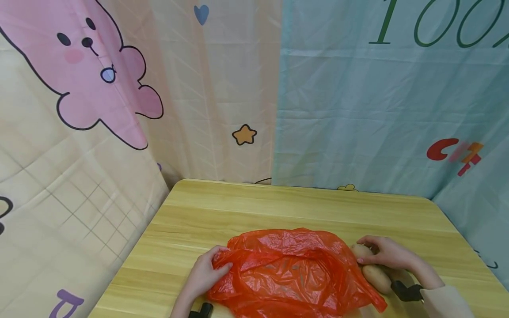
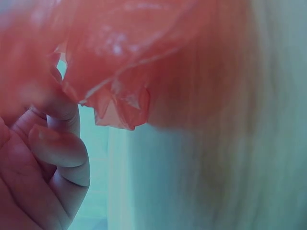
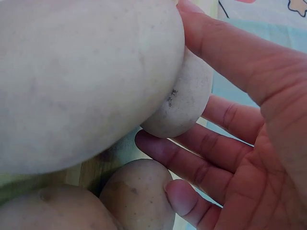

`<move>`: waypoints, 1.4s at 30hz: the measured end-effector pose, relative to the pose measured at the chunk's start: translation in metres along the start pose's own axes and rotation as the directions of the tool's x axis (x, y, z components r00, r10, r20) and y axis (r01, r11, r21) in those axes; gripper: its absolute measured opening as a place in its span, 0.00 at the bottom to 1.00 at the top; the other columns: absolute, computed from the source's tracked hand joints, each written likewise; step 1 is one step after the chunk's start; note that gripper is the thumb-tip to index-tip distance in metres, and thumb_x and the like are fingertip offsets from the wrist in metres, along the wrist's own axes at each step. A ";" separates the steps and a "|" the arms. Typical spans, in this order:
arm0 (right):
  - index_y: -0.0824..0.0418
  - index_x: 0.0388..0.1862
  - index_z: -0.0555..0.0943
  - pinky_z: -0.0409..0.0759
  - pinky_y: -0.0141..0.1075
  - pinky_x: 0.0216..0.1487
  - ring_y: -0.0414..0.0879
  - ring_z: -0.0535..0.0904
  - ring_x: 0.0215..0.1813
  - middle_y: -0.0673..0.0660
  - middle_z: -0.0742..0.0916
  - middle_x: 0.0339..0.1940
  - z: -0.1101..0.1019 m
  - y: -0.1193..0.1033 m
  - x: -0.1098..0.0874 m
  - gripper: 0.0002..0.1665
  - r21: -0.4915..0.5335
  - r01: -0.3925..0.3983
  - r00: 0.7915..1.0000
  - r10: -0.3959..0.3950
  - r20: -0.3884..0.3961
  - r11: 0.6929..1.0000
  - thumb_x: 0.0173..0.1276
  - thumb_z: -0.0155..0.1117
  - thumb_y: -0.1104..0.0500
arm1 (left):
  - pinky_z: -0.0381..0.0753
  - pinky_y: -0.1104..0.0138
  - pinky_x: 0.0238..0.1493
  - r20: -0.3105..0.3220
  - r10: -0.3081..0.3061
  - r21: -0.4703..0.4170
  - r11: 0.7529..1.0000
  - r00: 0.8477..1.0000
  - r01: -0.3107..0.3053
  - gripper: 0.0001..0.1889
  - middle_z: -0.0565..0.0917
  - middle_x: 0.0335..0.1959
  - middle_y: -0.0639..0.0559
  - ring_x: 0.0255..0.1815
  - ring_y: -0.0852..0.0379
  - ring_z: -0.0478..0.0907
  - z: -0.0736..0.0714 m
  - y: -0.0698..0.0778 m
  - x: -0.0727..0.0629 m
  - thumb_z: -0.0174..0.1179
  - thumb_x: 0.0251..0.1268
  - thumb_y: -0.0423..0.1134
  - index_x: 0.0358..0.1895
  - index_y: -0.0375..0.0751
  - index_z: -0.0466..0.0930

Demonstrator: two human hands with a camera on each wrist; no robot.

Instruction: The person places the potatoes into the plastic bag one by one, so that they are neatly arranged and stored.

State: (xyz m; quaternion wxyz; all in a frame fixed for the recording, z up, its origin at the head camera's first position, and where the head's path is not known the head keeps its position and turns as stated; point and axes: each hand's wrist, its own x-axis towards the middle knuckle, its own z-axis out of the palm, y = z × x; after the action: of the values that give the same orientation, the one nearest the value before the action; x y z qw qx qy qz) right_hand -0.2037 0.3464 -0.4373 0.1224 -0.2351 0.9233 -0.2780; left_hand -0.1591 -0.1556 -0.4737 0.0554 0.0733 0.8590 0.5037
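A red plastic bag (image 1: 286, 269) lies spread with its mouth open upward near the table's front. My left hand (image 1: 207, 269) holds the bag's left edge between thumb and fingers. In the left wrist view the thin red film (image 2: 120, 72) hangs over my curled fingers (image 2: 62, 148). On the bag's right side, my right hand (image 1: 383, 252) grips a pale potato (image 1: 361, 251). Another potato (image 1: 377, 279) lies just below that hand. Seen from the right wrist, a big potato (image 3: 81, 81) partly covers the gripped potato (image 3: 184, 103), with fingers around its far side.
More potatoes (image 3: 139, 196) lie low in the right wrist view. The light wooden table (image 1: 302, 203) extends behind the bag to printed curtains (image 1: 222, 88). Black wrist-camera mounts (image 1: 405, 291) sit by both wrists.
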 end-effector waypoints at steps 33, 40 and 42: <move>0.59 0.49 0.76 0.73 0.34 0.33 0.37 0.73 0.36 0.46 0.80 0.36 0.005 -0.001 0.001 0.22 0.001 0.027 0.999 -0.027 -0.019 1.000 0.63 0.66 0.47 | 0.82 0.64 0.34 0.019 -0.007 -0.024 1.000 1.000 0.008 0.20 0.81 0.45 0.46 0.37 0.54 0.78 0.000 -0.003 0.001 0.66 0.59 0.42 0.53 0.41 0.75; 0.61 0.49 0.75 0.72 0.34 0.31 0.37 0.73 0.34 0.48 0.79 0.35 0.006 0.001 0.001 0.21 0.032 0.054 0.998 -0.054 -0.019 0.998 0.64 0.66 0.50 | 0.82 0.64 0.34 0.020 -0.005 -0.015 1.000 1.000 0.005 0.20 0.81 0.45 0.46 0.37 0.55 0.78 0.000 -0.003 0.001 0.66 0.59 0.41 0.53 0.41 0.75; 0.61 0.49 0.75 0.72 0.34 0.31 0.37 0.73 0.34 0.48 0.79 0.35 0.007 0.000 0.001 0.21 0.035 0.057 0.998 -0.056 -0.024 0.998 0.63 0.67 0.50 | 0.82 0.64 0.35 0.021 -0.003 -0.013 1.000 1.000 0.003 0.20 0.81 0.45 0.46 0.37 0.55 0.78 0.000 -0.003 0.001 0.66 0.59 0.41 0.53 0.41 0.75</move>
State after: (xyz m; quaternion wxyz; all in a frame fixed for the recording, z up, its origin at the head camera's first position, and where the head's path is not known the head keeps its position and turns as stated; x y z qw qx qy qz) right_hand -0.2024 0.3429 -0.4433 0.1079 -0.2556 0.9126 -0.3003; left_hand -0.1602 -0.1568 -0.4764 0.0656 0.0768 0.8553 0.5083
